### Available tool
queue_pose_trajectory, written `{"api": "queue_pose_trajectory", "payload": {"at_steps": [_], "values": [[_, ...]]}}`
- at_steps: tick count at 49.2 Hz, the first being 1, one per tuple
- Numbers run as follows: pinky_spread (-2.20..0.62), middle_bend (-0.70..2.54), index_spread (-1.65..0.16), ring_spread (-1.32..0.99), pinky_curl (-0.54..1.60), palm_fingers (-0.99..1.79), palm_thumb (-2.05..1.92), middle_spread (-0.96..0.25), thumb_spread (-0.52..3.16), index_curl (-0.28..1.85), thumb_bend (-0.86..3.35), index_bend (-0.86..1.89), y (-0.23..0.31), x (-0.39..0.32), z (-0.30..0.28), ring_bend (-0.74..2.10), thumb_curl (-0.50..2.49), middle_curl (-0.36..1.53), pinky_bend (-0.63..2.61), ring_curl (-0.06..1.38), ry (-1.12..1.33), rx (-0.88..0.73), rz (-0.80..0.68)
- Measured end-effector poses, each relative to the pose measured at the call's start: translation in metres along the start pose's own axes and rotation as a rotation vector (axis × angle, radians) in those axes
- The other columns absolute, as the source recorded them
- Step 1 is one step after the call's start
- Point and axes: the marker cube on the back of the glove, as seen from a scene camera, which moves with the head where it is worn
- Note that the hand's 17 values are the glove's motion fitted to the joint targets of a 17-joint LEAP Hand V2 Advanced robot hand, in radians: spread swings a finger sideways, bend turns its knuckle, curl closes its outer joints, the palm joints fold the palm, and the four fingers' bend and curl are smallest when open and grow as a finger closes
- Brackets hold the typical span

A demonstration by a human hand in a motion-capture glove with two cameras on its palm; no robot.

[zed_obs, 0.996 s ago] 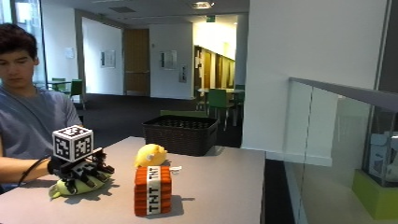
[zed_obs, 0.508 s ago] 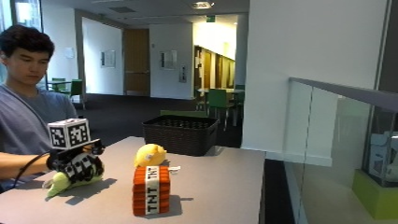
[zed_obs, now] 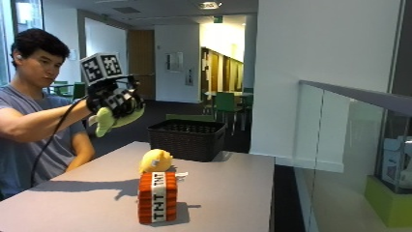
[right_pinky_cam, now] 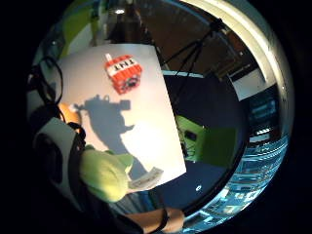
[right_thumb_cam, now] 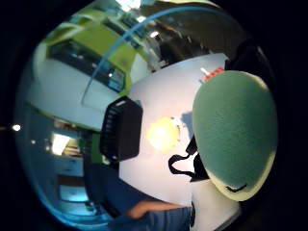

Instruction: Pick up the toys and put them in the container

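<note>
We see the gloved right hand (zed_obs: 116, 102) raised well above the desk (zed_obs: 219, 193), fingers curled round a green plush toy (zed_obs: 110, 121) that hangs below the palm. In the thumb side palm view the green plush toy (right_thumb_cam: 235, 132) fills much of the frame, so it sits close against the palm; in the little finger side view a lobe of it (right_pinky_cam: 103, 173) pokes out beside the glove with a white tag dangling.

The black basket (zed_obs: 186, 139), our container, sits at the far edge of the desk, open side up, nothing visible inside from this angle, though we can't see its floor. The hand is nearer the person than the basket and higher than its rim, which we judge suits a carry over and drop in from above.

Two toys are left on the desk: a yellow plush (zed_obs: 155, 161) in the middle, and a red TNT block (zed_obs: 157, 196) standing upright just in front of it, towards the near edge. They look to be touching or nearly so; hard to say. Both lie between the person and the basket, so lifting high also keeps the carried toy clear of them.

We judge the step as transport of toy one, release not yet done, two toys to go.
</note>
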Motion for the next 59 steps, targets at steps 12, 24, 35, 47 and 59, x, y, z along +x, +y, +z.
{"api": "queue_pose_trajectory", "payload": {"at_steps": [12, 24, 35, 47, 59], "values": [[-0.42, 0.90, -0.35, -0.36, 0.49, 1.14, 0.59, -0.39, 0.91, 0.09, 0.11, 0.19, -0.037, -0.146, -0.021, 1.40, 0.64, 0.75, 1.11, 0.55, -0.013, 0.019, -0.163], [-0.42, 0.87, -0.35, -0.36, 0.49, 1.14, 0.60, -0.40, 0.88, 0.12, 0.08, 0.21, -0.020, -0.322, 0.003, 1.39, 0.71, 0.80, 1.11, 0.55, -0.099, -0.047, -0.339], [-0.42, 0.80, -0.35, -0.36, 0.49, 1.10, 0.61, -0.41, 0.86, 0.15, 0.05, 0.20, -0.012, -0.353, 0.044, 1.37, 0.76, 0.82, 1.13, 0.53, -0.178, -0.112, -0.380], [-0.35, 0.37, -0.32, -0.28, 0.56, 0.16, -0.16, -0.26, 1.01, 0.08, -0.18, 0.03, -0.004, -0.360, 0.052, 1.25, 0.47, 0.71, 1.33, 0.52, -0.165, -0.259, -0.465], [-0.11, 0.23, -0.31, -0.08, 0.48, -0.08, -0.20, -0.06, 0.95, 0.11, -0.14, 0.14, -0.012, -0.325, 0.026, 0.90, 0.31, 0.59, 1.42, 0.33, -0.023, -0.112, -0.444]]}}
